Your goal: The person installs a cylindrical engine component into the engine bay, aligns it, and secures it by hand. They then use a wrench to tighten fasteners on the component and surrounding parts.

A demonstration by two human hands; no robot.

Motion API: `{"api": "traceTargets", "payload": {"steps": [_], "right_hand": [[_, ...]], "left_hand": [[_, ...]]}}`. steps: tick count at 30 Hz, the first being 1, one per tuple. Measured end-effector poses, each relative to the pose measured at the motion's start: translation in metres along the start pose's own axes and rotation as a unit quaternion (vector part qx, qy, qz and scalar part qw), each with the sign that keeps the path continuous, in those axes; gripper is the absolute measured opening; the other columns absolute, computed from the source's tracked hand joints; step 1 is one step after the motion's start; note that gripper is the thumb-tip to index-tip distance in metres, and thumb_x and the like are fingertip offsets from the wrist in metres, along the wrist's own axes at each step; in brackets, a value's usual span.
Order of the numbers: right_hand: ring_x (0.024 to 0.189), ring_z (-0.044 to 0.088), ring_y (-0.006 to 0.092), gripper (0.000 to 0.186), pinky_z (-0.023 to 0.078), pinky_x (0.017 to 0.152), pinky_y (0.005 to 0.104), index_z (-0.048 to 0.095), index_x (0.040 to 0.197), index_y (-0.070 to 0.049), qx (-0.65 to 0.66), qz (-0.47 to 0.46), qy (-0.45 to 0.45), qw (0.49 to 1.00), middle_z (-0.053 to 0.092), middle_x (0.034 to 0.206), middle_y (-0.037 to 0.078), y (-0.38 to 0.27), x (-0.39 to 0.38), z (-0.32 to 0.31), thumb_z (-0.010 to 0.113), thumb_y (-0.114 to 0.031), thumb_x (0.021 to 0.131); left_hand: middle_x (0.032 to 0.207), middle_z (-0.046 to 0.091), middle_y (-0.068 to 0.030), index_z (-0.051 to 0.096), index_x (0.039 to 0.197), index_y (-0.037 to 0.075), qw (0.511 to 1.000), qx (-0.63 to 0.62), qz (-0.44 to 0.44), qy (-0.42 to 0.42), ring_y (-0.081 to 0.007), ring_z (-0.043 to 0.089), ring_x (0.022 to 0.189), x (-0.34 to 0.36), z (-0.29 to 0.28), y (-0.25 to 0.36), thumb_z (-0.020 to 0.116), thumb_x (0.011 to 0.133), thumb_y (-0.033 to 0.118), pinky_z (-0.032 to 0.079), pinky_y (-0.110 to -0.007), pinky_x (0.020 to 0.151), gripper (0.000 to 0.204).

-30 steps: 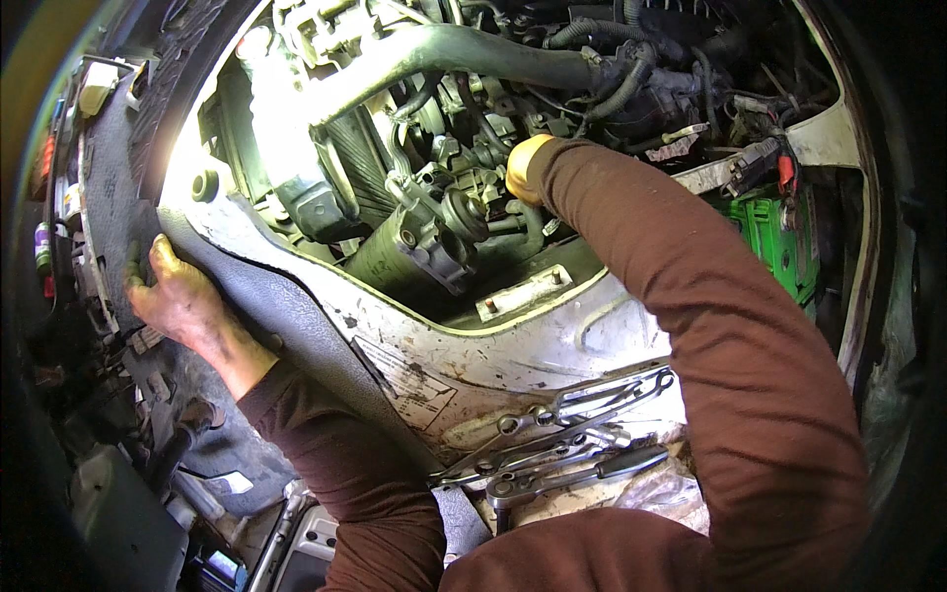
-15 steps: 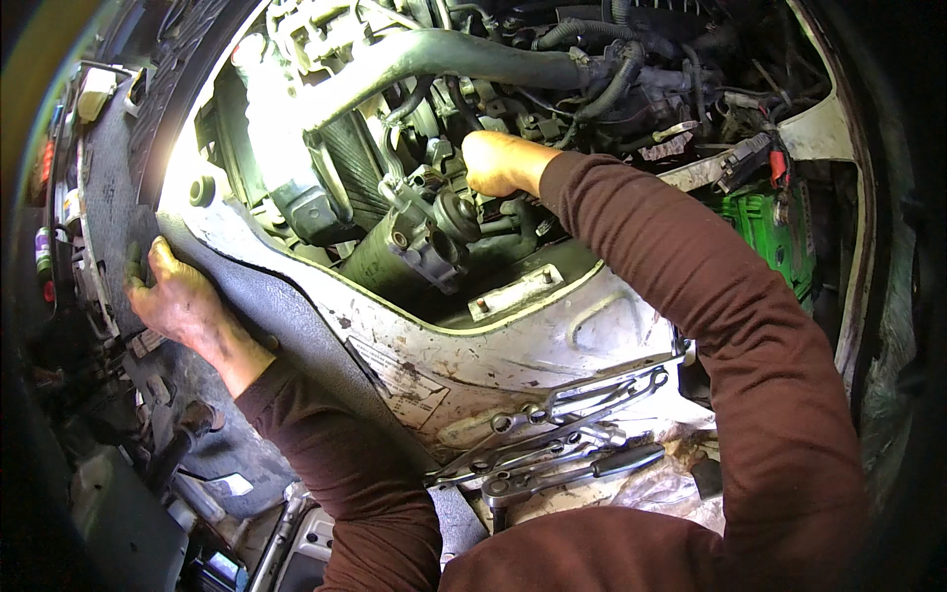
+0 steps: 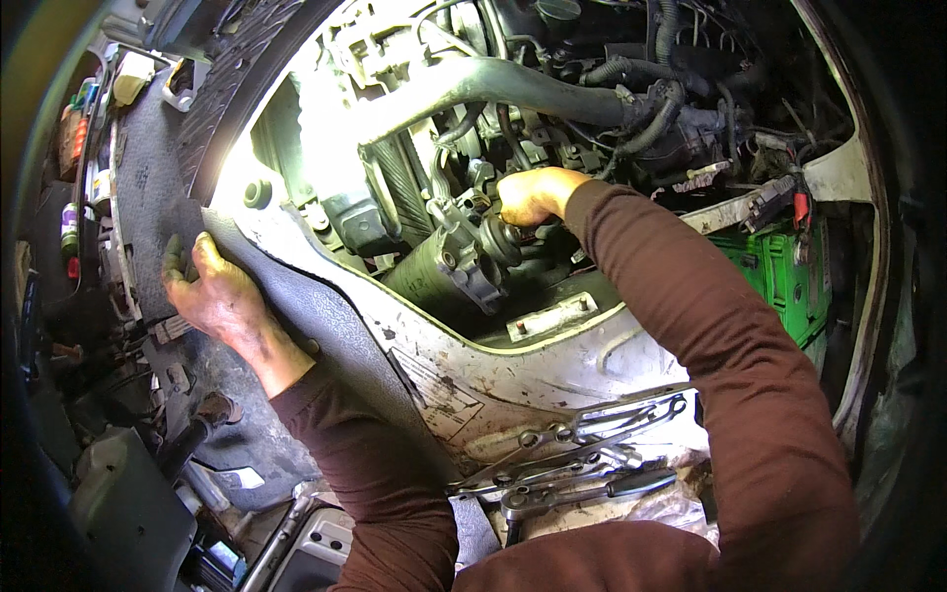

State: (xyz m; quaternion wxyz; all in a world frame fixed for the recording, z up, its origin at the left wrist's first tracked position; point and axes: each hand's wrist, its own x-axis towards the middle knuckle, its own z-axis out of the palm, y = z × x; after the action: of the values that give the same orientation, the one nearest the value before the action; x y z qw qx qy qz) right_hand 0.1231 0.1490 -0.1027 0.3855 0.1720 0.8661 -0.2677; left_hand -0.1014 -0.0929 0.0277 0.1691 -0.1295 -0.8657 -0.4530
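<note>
My right hand (image 3: 538,195) reaches down into the engine bay with its fingers curled closed. What they grip, if anything, is hidden from view. Just left of and below it sits a round metal engine part (image 3: 500,242), joined to a grey cylindrical housing (image 3: 426,271). A thick grey pipe (image 3: 493,84) crosses above the hand. My left hand (image 3: 222,296), dirty with grease, lies against a grey textured panel (image 3: 326,321) at the left side of the opening, its thumb apart from the fingers.
A pale, stained metal rim (image 3: 523,370) borders the opening. Several wrenches (image 3: 631,419) and a ratchet (image 3: 582,493) lie in front of it. A green box-like part (image 3: 784,276) stands at the right, beside a red-capped connector (image 3: 800,207). Bright light falls on the upper left.
The whole view has shifted, so the scene sits farther right and lower. Both hands stay at about the same places relative to the engine and the panel.
</note>
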Motion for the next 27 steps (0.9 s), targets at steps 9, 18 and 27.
{"api": "traceTargets", "payload": {"steps": [9,18,27], "right_hand": [[0.096,0.066,0.0170,0.036,0.055,0.083,0.0374,0.066,0.116,-0.011,0.753,-0.069,0.072,0.651,0.069,0.114,0.010,-0.024,-0.022,0.027,0.057,-0.042,0.101],[0.075,0.067,0.0147,0.020,0.058,0.072,0.0323,0.070,0.103,-0.010,0.819,-0.102,-0.025,0.564,0.068,0.088,0.003,-0.052,-0.046,0.014,0.063,-0.025,0.092],[0.074,0.067,0.0161,0.020,0.058,0.075,0.0335,0.070,0.101,-0.010,0.827,-0.127,-0.066,0.544,0.070,0.088,0.003,-0.052,-0.044,0.019,0.064,-0.026,0.090]], "left_hand": [[0.122,0.062,-0.0292,0.064,0.121,-0.012,0.999,-0.020,0.025,0.003,-0.0395,0.059,0.116,0.002,0.008,-0.008,0.065,0.087,0.021,0.043,-0.044,0.105,0.047],[0.125,0.058,-0.0271,0.063,0.124,-0.007,0.999,0.005,0.031,0.007,-0.0399,0.057,0.117,0.003,0.006,-0.009,0.064,0.088,0.025,0.043,-0.045,0.104,0.048],[0.127,0.055,-0.0261,0.062,0.128,-0.003,1.000,0.019,0.001,0.012,-0.0391,0.057,0.117,0.000,0.003,0.000,0.064,0.089,0.026,0.044,-0.045,0.103,0.048]]}}
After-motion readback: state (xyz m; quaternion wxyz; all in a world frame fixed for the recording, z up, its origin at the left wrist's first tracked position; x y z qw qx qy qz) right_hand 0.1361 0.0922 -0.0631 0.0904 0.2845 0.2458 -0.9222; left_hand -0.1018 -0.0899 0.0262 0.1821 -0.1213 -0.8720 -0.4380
